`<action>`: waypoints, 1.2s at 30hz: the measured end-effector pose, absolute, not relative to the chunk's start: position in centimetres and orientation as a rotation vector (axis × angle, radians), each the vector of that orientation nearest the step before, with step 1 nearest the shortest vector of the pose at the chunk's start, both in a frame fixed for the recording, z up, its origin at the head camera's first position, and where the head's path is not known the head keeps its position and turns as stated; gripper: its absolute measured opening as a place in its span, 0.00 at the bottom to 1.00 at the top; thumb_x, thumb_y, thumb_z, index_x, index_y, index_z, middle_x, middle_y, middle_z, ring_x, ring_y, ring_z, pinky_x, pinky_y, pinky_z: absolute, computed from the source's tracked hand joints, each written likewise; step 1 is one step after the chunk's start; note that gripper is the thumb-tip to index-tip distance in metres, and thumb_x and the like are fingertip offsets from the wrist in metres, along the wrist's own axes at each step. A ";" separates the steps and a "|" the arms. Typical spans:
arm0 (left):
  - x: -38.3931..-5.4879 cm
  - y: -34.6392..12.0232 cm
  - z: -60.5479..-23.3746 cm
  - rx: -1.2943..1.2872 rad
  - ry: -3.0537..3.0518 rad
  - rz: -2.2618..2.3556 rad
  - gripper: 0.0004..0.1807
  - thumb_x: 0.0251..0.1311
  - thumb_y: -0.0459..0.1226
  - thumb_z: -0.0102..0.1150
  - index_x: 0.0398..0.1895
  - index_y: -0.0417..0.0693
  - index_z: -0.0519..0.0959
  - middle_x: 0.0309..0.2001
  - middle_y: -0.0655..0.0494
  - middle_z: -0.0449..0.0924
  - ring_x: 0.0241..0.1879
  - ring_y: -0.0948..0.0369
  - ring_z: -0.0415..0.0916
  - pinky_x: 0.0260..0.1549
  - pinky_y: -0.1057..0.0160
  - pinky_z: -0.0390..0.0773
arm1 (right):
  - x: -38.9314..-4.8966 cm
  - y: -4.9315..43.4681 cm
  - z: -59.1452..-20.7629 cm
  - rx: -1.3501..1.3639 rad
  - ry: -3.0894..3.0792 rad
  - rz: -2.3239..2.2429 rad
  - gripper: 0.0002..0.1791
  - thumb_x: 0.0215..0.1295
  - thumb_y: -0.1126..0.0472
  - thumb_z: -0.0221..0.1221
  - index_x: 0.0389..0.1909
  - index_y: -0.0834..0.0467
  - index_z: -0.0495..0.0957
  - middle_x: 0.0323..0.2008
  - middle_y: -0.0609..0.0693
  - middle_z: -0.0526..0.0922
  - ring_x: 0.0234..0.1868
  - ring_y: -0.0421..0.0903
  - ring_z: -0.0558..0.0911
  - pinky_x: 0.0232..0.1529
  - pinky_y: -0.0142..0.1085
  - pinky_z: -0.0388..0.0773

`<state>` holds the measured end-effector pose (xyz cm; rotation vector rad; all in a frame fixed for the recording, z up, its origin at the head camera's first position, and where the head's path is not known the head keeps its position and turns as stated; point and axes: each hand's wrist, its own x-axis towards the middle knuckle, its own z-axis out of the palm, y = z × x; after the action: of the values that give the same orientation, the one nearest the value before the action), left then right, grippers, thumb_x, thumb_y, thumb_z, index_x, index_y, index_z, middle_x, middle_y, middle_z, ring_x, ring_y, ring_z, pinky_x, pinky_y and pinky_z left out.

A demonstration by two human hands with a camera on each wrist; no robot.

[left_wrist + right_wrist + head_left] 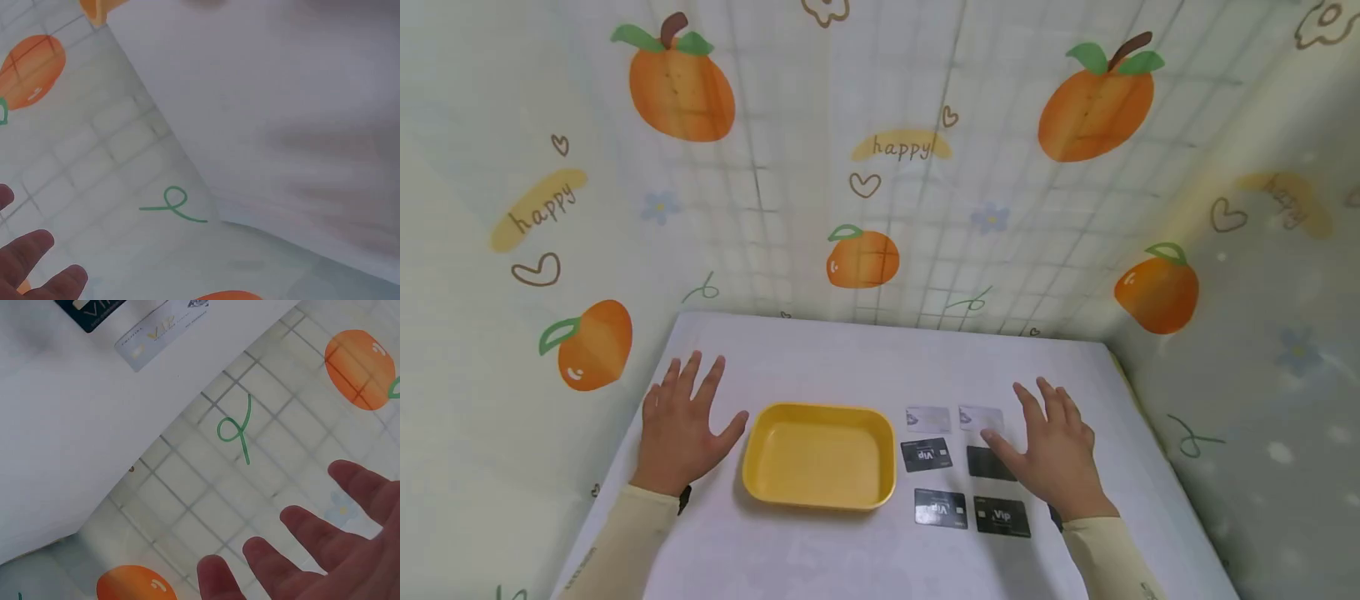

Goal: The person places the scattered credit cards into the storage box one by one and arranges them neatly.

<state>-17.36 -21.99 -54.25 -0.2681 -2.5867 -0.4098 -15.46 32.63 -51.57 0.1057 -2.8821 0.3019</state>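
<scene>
My left hand (681,437) is held with fingers spread, left of a yellow rectangular tray (820,502) whose inside shows bare. Its fingertips (65,281) appear at the lower left of the left wrist view. On the right, my right hand (1060,454) has its fingers apart, and its thumb overlaps a black card (988,463) in the head view. Between tray and right hand lie two silver cards (928,419) at the back, a black Vip card (927,455) in the middle row, and two more black Vip cards (941,509) in front. Neither hand holds anything.
A white-covered table (790,550) carries the tray and cards. Behind and on both sides hangs a pale curtain (790,250) printed with oranges, hearts and grid lines. In the right wrist view a silver card (162,334) lies near the table's edge.
</scene>
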 end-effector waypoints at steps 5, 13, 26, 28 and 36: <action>-17.1 -21.7 -55.8 -0.273 -2.614 -0.418 0.49 0.59 0.62 0.65 0.83 0.58 0.64 0.79 0.38 0.61 0.77 0.32 0.53 0.62 0.25 0.61 | -16.3 32.1 -52.3 0.147 -2.893 0.291 0.55 0.63 0.25 0.62 0.80 0.55 0.63 0.80 0.67 0.55 0.78 0.74 0.53 0.60 0.80 0.55; -16.1 -20.6 -59.7 -0.280 -2.678 -0.479 0.49 0.61 0.63 0.64 0.84 0.62 0.62 0.80 0.38 0.59 0.77 0.32 0.54 0.57 0.26 0.69 | -19.0 29.7 -53.2 0.259 -2.916 0.238 0.51 0.62 0.28 0.65 0.79 0.53 0.67 0.78 0.65 0.61 0.77 0.74 0.55 0.60 0.80 0.57; -13.9 -18.8 -63.3 -0.342 -2.735 -0.448 0.38 0.71 0.52 0.58 0.83 0.56 0.64 0.42 0.55 0.78 0.51 0.47 0.75 0.38 0.45 0.77 | -24.3 26.5 -57.2 0.467 -3.137 0.130 0.37 0.61 0.44 0.75 0.71 0.48 0.78 0.70 0.53 0.78 0.75 0.68 0.64 0.67 0.71 0.61; -13.8 -18.6 -63.3 -0.351 -2.739 -0.435 0.38 0.71 0.48 0.57 0.83 0.54 0.64 0.41 0.56 0.79 0.48 0.48 0.75 0.36 0.46 0.76 | -24.6 26.4 -57.6 0.473 -3.178 0.156 0.35 0.61 0.47 0.76 0.70 0.48 0.80 0.67 0.50 0.81 0.75 0.66 0.65 0.69 0.70 0.60; -13.8 -17.8 -62.7 -0.277 -2.793 -0.454 0.39 0.65 0.39 0.59 0.81 0.50 0.66 0.34 0.61 0.78 0.39 0.55 0.69 0.33 0.55 0.70 | -25.1 26.4 -58.2 0.498 -3.201 0.141 0.23 0.59 0.52 0.77 0.57 0.45 0.88 0.52 0.45 0.88 0.67 0.62 0.75 0.65 0.67 0.67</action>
<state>-13.77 -17.77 -62.71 -0.2770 -2.7930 -0.4544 -25.13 26.41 -58.25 0.4975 -3.2008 0.1411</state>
